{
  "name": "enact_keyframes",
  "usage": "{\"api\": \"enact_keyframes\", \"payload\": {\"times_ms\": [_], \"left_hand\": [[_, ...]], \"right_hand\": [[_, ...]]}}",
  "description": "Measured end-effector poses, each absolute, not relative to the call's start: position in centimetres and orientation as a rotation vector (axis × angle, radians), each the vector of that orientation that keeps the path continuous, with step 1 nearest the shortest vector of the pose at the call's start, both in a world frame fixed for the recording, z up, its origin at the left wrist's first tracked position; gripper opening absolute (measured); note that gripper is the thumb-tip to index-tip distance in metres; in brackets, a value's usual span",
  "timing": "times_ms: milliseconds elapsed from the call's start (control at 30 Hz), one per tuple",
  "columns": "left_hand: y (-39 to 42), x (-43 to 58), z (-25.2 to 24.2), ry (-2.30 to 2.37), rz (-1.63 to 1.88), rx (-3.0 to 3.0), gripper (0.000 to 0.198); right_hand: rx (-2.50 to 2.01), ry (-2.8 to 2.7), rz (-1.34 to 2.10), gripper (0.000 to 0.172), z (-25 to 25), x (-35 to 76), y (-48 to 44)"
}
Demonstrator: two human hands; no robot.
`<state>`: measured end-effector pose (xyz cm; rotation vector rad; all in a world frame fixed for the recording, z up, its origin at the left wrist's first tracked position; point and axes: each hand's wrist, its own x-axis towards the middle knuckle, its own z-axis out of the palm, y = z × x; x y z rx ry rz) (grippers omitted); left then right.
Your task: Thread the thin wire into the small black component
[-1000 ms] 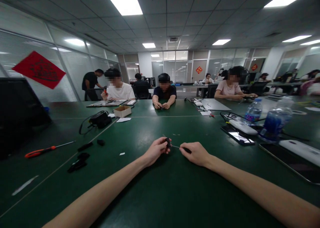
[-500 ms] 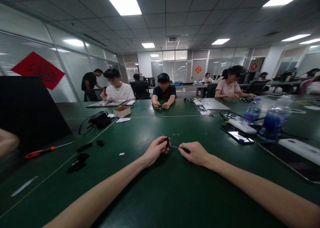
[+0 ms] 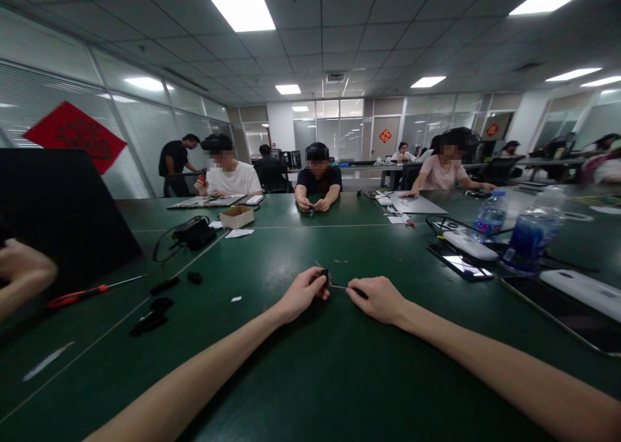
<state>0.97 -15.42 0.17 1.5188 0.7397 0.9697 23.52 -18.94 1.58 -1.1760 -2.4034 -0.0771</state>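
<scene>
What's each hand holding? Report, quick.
Left hand: closed, holding a small black part in its fingers.
Right hand: closed, gripping a thin-shafted tool by its black handle.

The tabletop is dark green with pale seam lines, the small held part black, the slim tool black-handled with a silvery shaft, the screwdriver orange-red and black, and the wall hanging red with a dark pattern.
</scene>
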Motion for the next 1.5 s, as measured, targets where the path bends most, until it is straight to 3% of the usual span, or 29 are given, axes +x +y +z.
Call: {"api": "enact_keyframes", "payload": {"times_ms": [400, 700, 1500], "left_hand": [[-15.9, 1.0, 0.6, 0.692, 0.762, 1.6, 0.032], [-15.2, 0.8, 0.2, 0.66, 0.923, 1.293, 0.031], [-15.7, 0.8, 0.4, 0.658, 0.927, 1.357, 0.029]], "right_hand": [[-1.411, -1.973, 0.046, 0.04, 0.8, 24.9, -16.4], [-1.117, -2.359, 0.038, 0.029, 1.5, 24.1, -18.0], [-1.071, -2.45, -0.115, 0.028, 1.7, 24.2, -18.1]]}}
